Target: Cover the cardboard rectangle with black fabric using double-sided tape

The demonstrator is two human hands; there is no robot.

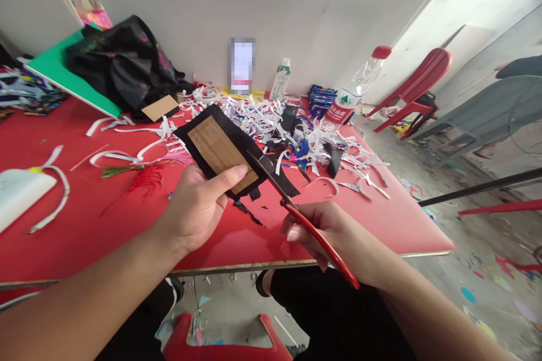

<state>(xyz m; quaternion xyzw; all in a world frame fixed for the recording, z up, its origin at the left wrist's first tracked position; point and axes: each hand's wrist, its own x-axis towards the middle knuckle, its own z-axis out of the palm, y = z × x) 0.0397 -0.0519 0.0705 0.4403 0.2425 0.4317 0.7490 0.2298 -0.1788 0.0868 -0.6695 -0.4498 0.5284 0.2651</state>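
Note:
My left hand (201,206) grips a piece of black fabric (204,117) with a brown cardboard rectangle (218,149) lying on it, the thumb pressed on the cardboard. The fabric shows as a black margin around the cardboard. In my right hand (328,228) is a pair of scissors (315,229) with red handles, my fingers wrapped round the grips. Its blades point up and left, at the right edge of the black fabric. Whether the blades touch the fabric I cannot tell. Black scraps (285,177) lie just beyond the blades.
White paper strips (254,113) are heaped across the red table (127,242). Behind them stand a phone (241,65), a small bottle (280,79) and a large red-capped bottle (351,93). Black cloth (122,67) rests on a green board (55,70) at left. Red chairs (419,84) stand right.

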